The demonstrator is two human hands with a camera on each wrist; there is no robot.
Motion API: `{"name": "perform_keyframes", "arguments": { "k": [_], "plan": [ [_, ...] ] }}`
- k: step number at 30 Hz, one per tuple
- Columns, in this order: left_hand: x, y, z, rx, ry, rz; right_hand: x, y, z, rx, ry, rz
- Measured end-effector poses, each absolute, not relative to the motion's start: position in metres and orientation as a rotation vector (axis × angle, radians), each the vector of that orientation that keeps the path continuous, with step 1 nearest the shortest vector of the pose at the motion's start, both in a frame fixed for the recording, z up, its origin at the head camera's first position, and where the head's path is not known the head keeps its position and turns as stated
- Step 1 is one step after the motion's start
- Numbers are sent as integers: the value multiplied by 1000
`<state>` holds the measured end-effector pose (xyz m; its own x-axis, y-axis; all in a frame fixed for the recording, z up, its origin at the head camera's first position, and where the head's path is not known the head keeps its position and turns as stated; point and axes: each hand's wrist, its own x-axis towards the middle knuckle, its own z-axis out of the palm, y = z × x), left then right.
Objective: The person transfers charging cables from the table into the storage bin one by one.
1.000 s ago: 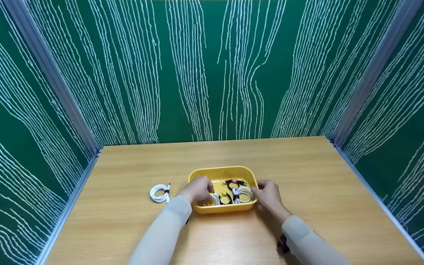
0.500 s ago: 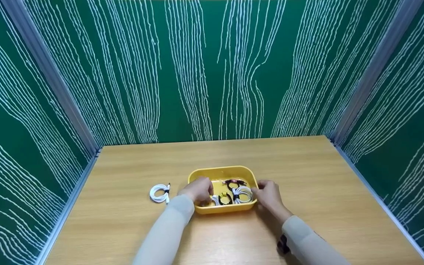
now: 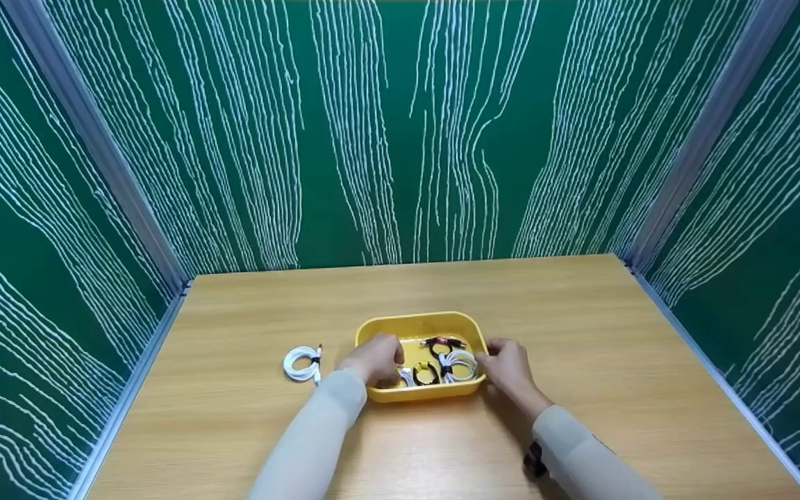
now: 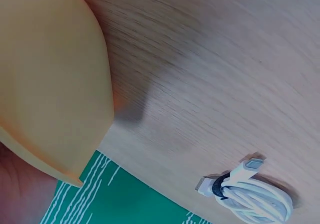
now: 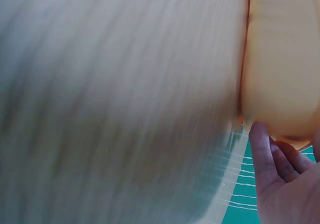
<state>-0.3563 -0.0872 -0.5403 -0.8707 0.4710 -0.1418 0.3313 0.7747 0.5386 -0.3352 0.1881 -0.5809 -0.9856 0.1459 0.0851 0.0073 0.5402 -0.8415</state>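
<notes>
A yellow tray (image 3: 414,323) sits mid-table holding a white coiled cable (image 3: 461,365), a black coil (image 3: 426,376) and a red-and-black cable (image 3: 442,342). My left hand (image 3: 374,358) reaches over the tray's left end. Its fingers curl down onto a small white cable (image 3: 406,377), and the fingertips are hidden. My right hand (image 3: 503,362) grips the tray's right rim. In the right wrist view its thumb (image 5: 261,151) lies against the tray wall (image 5: 280,59). The left wrist view shows the tray's outer wall (image 4: 50,84).
Another white coiled cable (image 3: 301,363) (image 4: 256,196) lies on the wooden table (image 3: 580,326), left of the tray. Green panels with white lines and metal corner posts (image 3: 692,160) enclose the table on three sides.
The left forearm has shifted slightly. Both hands and the tray stay almost where they were.
</notes>
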Motion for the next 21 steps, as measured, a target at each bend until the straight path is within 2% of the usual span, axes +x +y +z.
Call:
{"name": "perform_keyframes", "arguments": {
  "k": [11,21],
  "plan": [
    [-351,-91,-535,543,2683,936,-334,186,-581,-153,-2622,1466],
    [-348,-102,-535,578,2690,1059,-335,188,-580,-160,-2625,1476]
  ]
}}
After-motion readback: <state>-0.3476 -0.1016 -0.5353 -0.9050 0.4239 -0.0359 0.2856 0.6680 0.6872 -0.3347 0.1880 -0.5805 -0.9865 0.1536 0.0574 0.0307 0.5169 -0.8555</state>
